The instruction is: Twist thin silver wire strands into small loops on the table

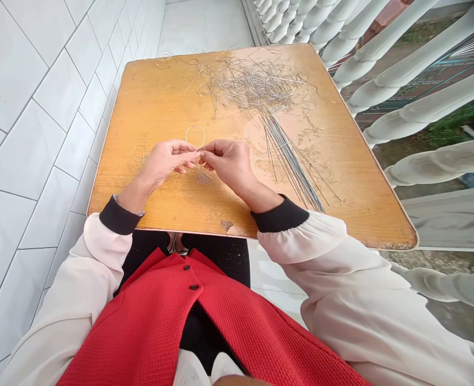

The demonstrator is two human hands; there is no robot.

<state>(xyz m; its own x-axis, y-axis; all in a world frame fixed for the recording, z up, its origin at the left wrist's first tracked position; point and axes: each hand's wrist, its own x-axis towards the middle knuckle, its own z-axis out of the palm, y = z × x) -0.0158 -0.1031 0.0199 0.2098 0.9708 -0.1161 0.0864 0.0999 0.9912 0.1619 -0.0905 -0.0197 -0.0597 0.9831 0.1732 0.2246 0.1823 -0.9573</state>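
Over the near half of the wooden table, my left hand (165, 162) and my right hand (229, 163) meet fingertip to fingertip. A thin, pale wire loop (195, 128) stands up between them, pinched at its lower end by both hands. The fingers cover where its ends meet. To the left of my left hand lies a small looped piece of wire (139, 155) on the tabletop. On the right, beyond my right wrist, a bundle of straight grey wires (291, 158) lies slanting toward the table's near edge.
A large tangle of curled wires (261, 86) covers the far right of the table (140, 107). White tiled wall (55, 112) runs along the left side. A white balustrade (405, 112) borders the right. Worn patches mark the tabletop.
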